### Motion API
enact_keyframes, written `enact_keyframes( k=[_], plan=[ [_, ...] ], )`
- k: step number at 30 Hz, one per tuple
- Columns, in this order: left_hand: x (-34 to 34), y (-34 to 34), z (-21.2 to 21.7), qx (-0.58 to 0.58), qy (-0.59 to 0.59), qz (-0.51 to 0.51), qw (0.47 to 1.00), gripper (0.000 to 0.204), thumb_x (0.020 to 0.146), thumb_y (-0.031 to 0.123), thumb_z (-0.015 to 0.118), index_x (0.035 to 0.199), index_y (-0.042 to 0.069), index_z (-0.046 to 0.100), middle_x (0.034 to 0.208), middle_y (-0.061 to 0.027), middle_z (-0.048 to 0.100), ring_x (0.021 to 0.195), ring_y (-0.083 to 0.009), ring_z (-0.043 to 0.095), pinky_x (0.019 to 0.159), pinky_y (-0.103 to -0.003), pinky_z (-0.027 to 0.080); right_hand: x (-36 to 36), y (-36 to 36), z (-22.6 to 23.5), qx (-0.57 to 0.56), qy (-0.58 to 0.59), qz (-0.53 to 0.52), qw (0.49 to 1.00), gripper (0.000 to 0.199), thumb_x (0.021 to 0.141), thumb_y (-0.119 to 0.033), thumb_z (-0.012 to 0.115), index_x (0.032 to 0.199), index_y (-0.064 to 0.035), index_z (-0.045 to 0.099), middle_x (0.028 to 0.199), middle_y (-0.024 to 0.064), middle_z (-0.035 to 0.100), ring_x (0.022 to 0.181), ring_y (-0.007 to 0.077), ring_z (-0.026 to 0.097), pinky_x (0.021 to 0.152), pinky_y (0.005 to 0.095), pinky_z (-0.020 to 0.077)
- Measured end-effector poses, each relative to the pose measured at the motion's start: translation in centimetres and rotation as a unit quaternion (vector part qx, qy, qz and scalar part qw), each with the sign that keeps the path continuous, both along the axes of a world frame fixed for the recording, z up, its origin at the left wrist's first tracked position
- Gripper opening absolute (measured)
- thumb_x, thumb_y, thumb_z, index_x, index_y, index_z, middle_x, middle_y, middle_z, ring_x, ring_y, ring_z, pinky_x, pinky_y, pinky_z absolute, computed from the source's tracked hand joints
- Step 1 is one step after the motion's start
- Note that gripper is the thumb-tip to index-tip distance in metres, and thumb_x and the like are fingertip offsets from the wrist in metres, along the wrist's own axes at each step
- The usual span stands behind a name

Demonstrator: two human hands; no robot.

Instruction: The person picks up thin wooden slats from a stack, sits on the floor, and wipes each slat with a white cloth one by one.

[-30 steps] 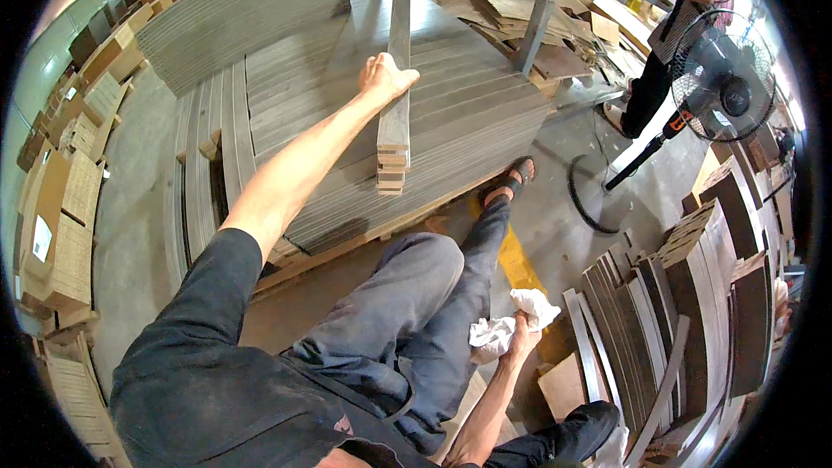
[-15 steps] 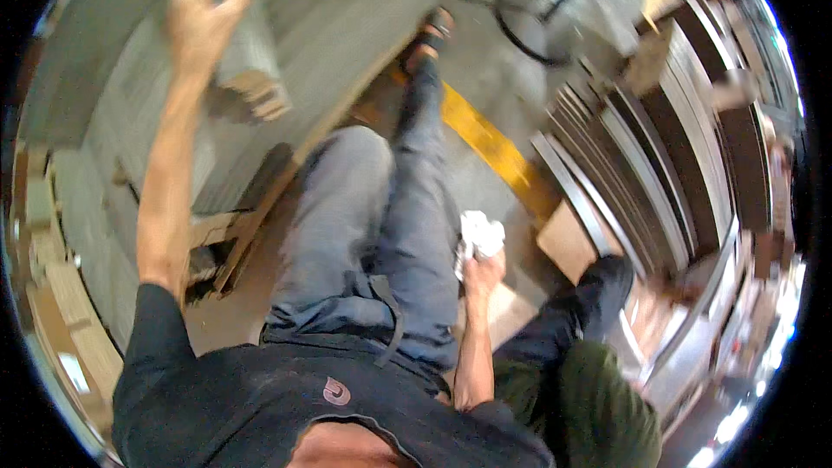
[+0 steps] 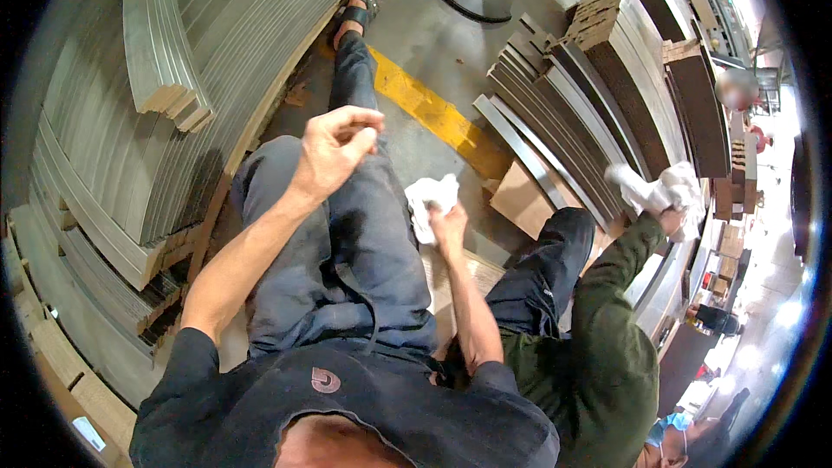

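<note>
My left hand (image 3: pixel 336 152) hangs in the air above my thighs, its fingers loosely bent and the thumb a little apart from them. Nothing shows in it. Beside my right thigh, my right hand (image 3: pixel 448 225) is closed around a crumpled white cloth (image 3: pixel 429 201). To the far left, a short stack of grey planks (image 3: pixel 160 35) lies on a large pile of long grey planks (image 3: pixel 251 13), well away from my left hand.
On my right a co-worker in a dark green sleeve (image 3: pixel 620 273) holds another white cloth (image 3: pixel 663 189). Stacked dark boards (image 3: pixel 555 113) stand ahead of that person. A yellow floor stripe (image 3: pixel 433 113) runs between the piles, with a round black stand base (image 3: pixel 468 0) beyond.
My left hand has come away from the short plank stack and moved right, over my legs. My right hand keeps the cloth. The co-worker's arm and cloth have come into view.
</note>
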State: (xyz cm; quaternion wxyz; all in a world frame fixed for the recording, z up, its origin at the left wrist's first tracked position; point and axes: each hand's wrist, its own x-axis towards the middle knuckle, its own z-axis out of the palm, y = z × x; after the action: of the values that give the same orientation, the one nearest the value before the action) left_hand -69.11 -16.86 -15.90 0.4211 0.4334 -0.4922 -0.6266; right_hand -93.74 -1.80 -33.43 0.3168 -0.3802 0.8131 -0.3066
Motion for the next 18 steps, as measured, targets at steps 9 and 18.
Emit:
enact_keyframes(
  k=[9, 18],
  plan=[
    [2.2, -1.8, -0.4, 0.025, -0.115, -0.015, 0.993, 0.023, 0.087, 0.002, 0.058, 0.109, -0.001, 0.065, 0.094, -0.0061, 0.069, 0.073, -0.0092, 0.062, 0.062, -0.022, 0.049, -17.0, -13.6, -5.6, 0.03, 0.352, 0.026, 0.935, 0.036, 0.07, -0.001, 0.061, 0.105, 0.0064, 0.056, 0.11, 0.0263, 0.055, 0.108, 0.0431, 0.051, 0.09, 0.0483, 0.0461],
    [0.9, -2.2, -0.5, 0.065, -0.085, -0.054, 0.993, 0.028, 0.086, -0.001, 0.059, 0.115, -0.001, 0.062, 0.098, -0.0075, 0.066, 0.081, -0.0107, 0.062, 0.072, -0.025, 0.052, -18.6, -16.9, -6.9, 0.061, 0.43, 0.136, 0.891, 0.046, 0.068, -0.007, 0.071, 0.111, -0.002, 0.055, 0.108, 0.0213, 0.054, 0.105, 0.0405, 0.053, 0.08, 0.0496, 0.052]
  ],
)
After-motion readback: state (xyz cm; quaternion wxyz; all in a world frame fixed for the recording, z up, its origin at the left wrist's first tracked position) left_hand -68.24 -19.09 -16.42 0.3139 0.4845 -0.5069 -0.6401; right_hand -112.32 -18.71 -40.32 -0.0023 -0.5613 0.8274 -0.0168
